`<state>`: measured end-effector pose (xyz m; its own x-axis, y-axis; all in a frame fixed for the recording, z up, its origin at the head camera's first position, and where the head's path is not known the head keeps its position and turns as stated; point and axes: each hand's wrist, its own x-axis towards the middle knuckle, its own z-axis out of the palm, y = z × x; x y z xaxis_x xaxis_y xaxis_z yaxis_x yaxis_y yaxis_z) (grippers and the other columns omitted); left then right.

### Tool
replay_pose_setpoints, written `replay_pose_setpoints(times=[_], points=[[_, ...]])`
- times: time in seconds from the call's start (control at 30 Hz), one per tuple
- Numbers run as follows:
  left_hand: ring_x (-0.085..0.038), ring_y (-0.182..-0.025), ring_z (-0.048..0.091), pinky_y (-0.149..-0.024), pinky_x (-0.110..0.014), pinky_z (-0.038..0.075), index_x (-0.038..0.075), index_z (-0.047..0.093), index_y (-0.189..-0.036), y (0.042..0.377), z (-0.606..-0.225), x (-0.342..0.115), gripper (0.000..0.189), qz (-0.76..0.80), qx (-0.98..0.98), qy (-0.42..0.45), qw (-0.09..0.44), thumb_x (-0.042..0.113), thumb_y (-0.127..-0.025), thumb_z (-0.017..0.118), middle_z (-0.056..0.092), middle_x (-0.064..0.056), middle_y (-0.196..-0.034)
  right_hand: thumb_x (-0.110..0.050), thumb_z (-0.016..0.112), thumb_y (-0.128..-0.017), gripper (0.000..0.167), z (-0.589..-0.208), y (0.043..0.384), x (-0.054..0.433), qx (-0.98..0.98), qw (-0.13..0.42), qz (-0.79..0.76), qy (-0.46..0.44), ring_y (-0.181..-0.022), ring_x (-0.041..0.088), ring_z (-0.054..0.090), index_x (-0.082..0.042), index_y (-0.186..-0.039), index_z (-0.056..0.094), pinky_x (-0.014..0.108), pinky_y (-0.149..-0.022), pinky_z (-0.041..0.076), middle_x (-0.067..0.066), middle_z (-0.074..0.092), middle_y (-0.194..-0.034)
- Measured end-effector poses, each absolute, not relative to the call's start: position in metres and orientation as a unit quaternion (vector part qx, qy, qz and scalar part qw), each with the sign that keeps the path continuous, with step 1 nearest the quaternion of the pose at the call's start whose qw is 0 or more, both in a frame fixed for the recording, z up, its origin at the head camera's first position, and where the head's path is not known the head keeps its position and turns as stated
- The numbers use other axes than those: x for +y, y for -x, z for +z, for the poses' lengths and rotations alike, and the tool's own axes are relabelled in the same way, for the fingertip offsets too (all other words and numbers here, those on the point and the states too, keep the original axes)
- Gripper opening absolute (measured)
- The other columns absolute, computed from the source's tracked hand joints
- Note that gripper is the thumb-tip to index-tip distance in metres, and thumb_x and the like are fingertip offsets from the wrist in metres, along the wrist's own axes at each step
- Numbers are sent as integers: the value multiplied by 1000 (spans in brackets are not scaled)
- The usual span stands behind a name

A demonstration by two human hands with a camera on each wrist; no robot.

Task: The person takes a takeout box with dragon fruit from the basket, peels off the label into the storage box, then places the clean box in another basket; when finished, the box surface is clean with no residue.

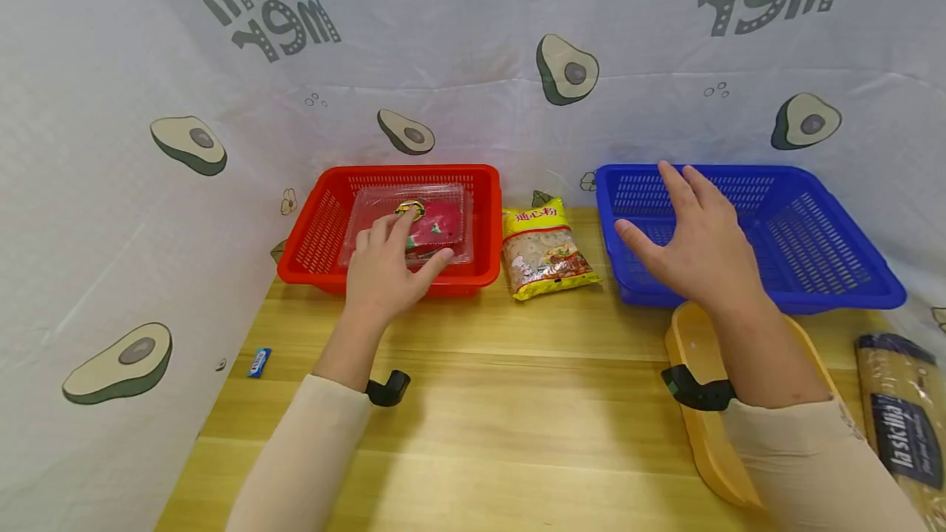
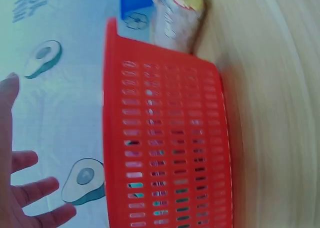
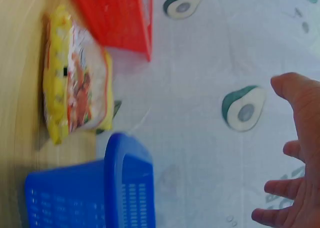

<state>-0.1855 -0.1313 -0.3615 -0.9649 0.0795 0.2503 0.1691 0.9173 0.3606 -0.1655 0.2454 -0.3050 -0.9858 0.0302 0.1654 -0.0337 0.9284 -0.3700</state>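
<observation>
My left hand [image 1: 383, 271] is raised over the front of the red basket [image 1: 299, 249], fingers spread and holding nothing. Inside that basket lies a clear plastic box [image 1: 460, 228] with something dark pink in it and a round label on top. In the left wrist view the left fingers [image 2: 37, 194] are apart from the red basket's wall. My right hand [image 1: 702, 249] hovers at the front left of the blue basket [image 1: 835, 300], its fingers extended and nothing in them. A yellow-ended bag of pasta [image 1: 550, 253] with a clear middle leans between the two baskets.
A yellow tray [image 1: 709, 433] sits under the right forearm. At the far right lies a long pack of spaghetti [image 1: 905, 417] with a dark label. A small blue packet [image 1: 259, 363] is at the table's left edge. Behind the baskets hangs a white avocado-print cloth [image 1: 473, 39].
</observation>
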Motion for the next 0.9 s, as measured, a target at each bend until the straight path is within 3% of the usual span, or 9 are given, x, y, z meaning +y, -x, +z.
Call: replay_pose_setpoints(times=[0.17, 0.3, 0.4, 0.6, 0.9], points=[[-34, -123, 54, -97, -58, 54, 21, 41, -155, 168, -365, -135, 80, -262, -951, 72, 149, 67, -91, 58, 57, -12, -140, -52, 61, -97, 85, -302, 144, 232, -959, 131, 252, -18, -153, 49, 20, -25, -165, 17, 79, -112, 24, 18, 17, -171], [-26, -98, 63, -80, -46, 58, 20, 45, -154, 155, -375, -140, 76, -317, -931, 69, 168, 62, -93, 61, 67, -9, -121, -40, 67, -96, 80, -308, 130, 220, -940, 168, 294, -48, -152, 45, 28, -21, -162, 28, 73, -116, 26, 19, 29, -166], [-23, -82, 63, -68, -37, 55, 20, 45, -154, 146, -384, -145, 73, -354, -919, 54, 168, 58, -94, 63, 69, -7, -108, -34, 71, -94, 77, -317, 122, 210, -930, 185, 311, -67, -150, 44, 33, -20, -160, 34, 71, -116, 29, 19, 36, -163], [-23, -79, 65, -70, -34, 54, 18, 45, -152, 137, -407, -157, 68, -414, -895, -9, 169, 51, -96, 65, 71, -7, -97, -31, 75, -91, 75, -338, 110, 186, -918, 176, 344, -91, -145, 43, 39, -18, -157, 40, 71, -111, 34, 18, 42, -158], [-25, -78, 64, -69, -33, 51, 18, 42, -153, 139, -432, -176, 68, -449, -858, -127, 216, 52, -98, 62, 71, -10, -100, -30, 74, -91, 70, -371, 105, 148, -908, 128, 379, -126, -144, 36, 43, -17, -153, 44, 65, -114, 38, 13, 46, -156]])
